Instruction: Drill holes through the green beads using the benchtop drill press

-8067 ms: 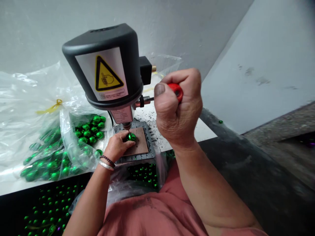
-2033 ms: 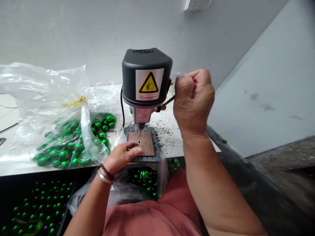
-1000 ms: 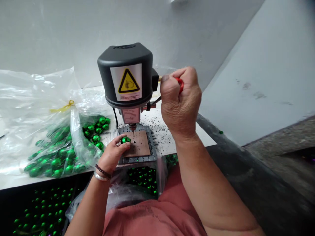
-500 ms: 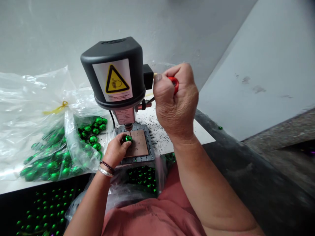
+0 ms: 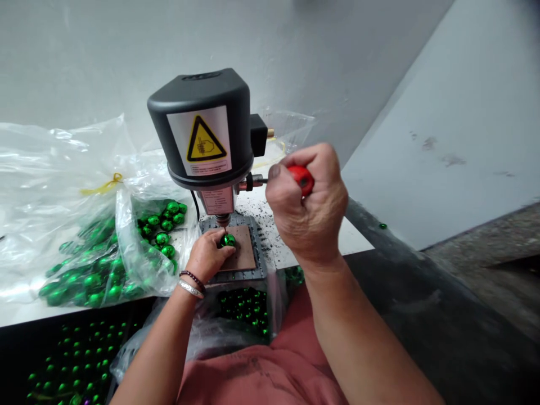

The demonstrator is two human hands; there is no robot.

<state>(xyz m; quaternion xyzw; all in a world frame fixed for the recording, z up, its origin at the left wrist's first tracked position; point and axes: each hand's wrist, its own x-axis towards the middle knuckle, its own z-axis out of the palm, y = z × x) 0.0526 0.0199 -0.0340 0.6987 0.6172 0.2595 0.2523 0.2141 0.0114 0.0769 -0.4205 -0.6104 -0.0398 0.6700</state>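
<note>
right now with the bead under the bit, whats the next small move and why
Probably ease the red lever knob a little further down with the right hand. The left hand pins the green bead on the brown plate, right under the drill bit.

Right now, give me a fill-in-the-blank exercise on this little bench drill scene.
1. The left hand holds a shiny ____ ball under the drill bit.
2. The right hand grips the lever's ____ knob.
3. The black drill head bears a ____ triangular warning sign.

Missing: green; red; yellow
</note>
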